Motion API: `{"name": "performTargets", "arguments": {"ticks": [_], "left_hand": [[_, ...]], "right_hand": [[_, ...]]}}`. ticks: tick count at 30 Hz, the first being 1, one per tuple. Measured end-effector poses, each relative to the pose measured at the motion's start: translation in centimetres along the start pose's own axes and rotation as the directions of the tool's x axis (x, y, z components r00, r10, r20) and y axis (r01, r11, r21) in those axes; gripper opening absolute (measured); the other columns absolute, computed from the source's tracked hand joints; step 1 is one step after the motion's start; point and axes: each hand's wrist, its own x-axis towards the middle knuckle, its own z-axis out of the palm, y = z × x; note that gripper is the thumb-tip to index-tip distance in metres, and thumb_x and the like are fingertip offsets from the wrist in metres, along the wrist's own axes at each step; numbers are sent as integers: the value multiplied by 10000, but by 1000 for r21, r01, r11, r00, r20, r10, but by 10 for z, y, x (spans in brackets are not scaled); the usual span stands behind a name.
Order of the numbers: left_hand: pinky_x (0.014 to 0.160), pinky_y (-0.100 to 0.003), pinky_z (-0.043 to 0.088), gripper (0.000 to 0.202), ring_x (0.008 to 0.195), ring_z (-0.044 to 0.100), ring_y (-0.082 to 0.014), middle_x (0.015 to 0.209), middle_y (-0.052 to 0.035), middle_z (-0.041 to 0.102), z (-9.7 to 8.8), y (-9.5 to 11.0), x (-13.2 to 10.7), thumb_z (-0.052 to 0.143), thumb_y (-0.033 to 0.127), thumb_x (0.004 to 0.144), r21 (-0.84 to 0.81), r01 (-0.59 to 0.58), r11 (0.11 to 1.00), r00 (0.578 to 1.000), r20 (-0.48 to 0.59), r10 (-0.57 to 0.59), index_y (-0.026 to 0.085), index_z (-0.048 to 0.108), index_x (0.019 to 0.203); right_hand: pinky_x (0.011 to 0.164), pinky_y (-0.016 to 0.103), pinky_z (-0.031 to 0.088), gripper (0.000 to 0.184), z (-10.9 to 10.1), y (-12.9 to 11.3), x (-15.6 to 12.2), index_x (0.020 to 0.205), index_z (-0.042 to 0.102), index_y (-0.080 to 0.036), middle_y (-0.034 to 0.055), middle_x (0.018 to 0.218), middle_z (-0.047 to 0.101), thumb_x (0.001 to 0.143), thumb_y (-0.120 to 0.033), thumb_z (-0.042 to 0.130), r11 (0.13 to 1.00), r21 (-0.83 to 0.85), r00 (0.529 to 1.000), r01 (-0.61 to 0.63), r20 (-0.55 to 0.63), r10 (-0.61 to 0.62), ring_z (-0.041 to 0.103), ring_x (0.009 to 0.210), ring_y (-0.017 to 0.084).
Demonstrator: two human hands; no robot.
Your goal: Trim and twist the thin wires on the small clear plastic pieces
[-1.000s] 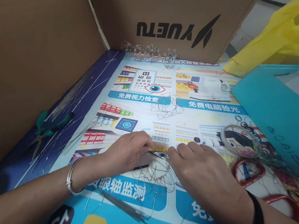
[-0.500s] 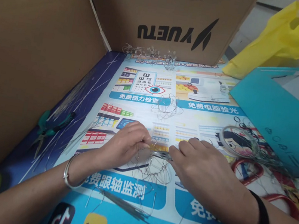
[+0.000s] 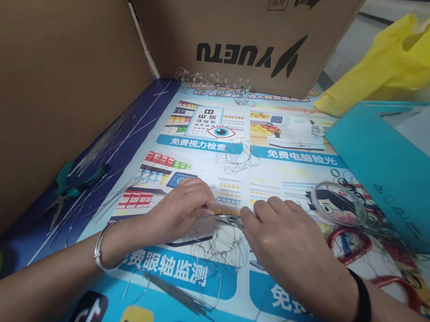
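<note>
Wire frame [image 3: 221, 248]: sat between the two hands, low over the printed sheet [image 3: 298, 177]; from where I stood, I could not tell whether it touched.
Left grip: left hand [image 3: 181, 207] pinched fine wire at the frame's far edge, thumb against fingers, presumably to steady springy metal.
Right grip: right hand [image 3: 287, 243] was wrapped around silver pliers [image 3: 232, 220], handles hidden in the palm; the nose met the left fingertips, likely because wire flexed least beside the pinch.
Loose wires [image 3: 177, 293]: lay bunched on the near side, probably for easy reach.
Second wire frame [image 3: 238, 156]: lay beyond the hands, well apart, perhaps to avoid tangling.
Green-handled pliers [image 3: 69, 193]: rested handles spread at far left, clear of both forearms.
Red-handled scissors [image 3: 352, 245]: lay right, partly behind the right forearm.
</note>
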Motion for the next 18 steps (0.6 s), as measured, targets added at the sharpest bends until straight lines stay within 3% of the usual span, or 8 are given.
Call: {"name": "performTargets", "arguments": {"ticks": [7,18], "left_hand": [[699,-308,380,150,721,461,-145,728,-20,547,1,4,1,369,108,861,39,-2,999,999,47,0,172,472,772],[728,-319,372,116,744,478,-144,760,-18,560,3,3,-1,390,94,846,97,-86,992,996,34,83,183,456,811]], "right_hand": [[589,315,185,64,1,-1,0,787,562,-185,36,684,541,778,-125,543,1000,9,1000,11,-27,-10,440,658,195],[586,308,187,88,-2,0,-1,822,561,-181,35,703,553,780,-108,536,1000,6,999,29,-24,-29,433,658,181]]}}
